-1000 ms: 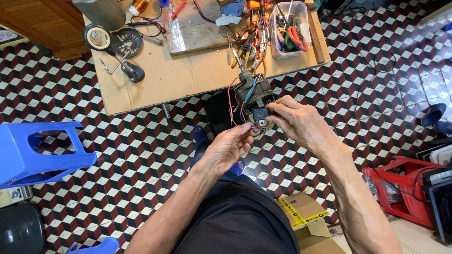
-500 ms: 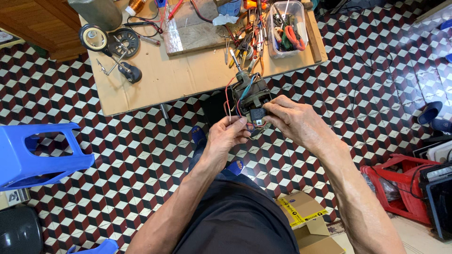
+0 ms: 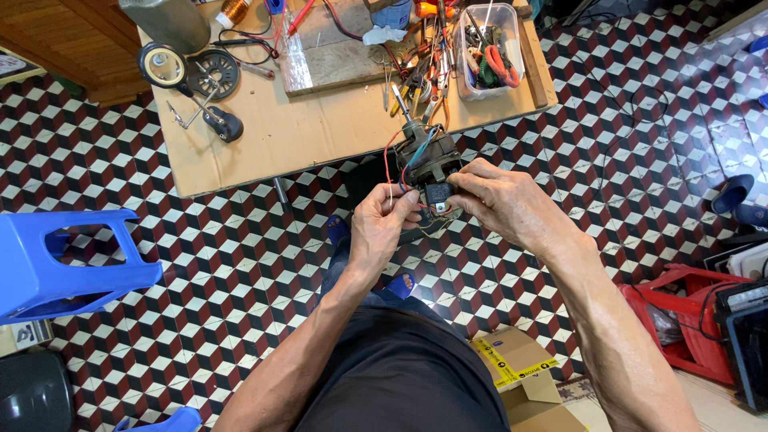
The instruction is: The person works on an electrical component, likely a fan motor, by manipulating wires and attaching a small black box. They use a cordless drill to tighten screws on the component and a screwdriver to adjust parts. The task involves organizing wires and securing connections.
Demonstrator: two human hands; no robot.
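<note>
Nearest the body, below and to the right of the motor [image 3: 424, 156], a brown cardboard box [image 3: 532, 396] lies on the tiled floor. A strip of yellow tape [image 3: 512, 370] with dark print runs across its flap, and a small dark label sits near the top edge.

Both hands meet just below the motor. The left hand [image 3: 382, 228] is curled narrow, thumb and fingertips pinched on the thin wires [image 3: 390, 172] - red and pale ones - that loop out of the motor housing. The right hand [image 3: 500, 204] is closed on a small black block [image 3: 438, 194], which these leads run to and which is held against the motor's near side. The work in hand looks like fitting or connecting that block. Judging by how thin the leads are and how tightly they crowd together, the handling calls for a steady fingertip grip, not force.

The motor itself rests at the near edge of the cardboard-topped table [image 3: 320, 136]. Beyond the motor and to its right stands a clear plastic tub [image 3: 468, 68] of pliers and screwdrivers with no label I can see. Beyond and far to its left lies a roll of tape [image 3: 162, 66] - dark rim, pale face.
</note>
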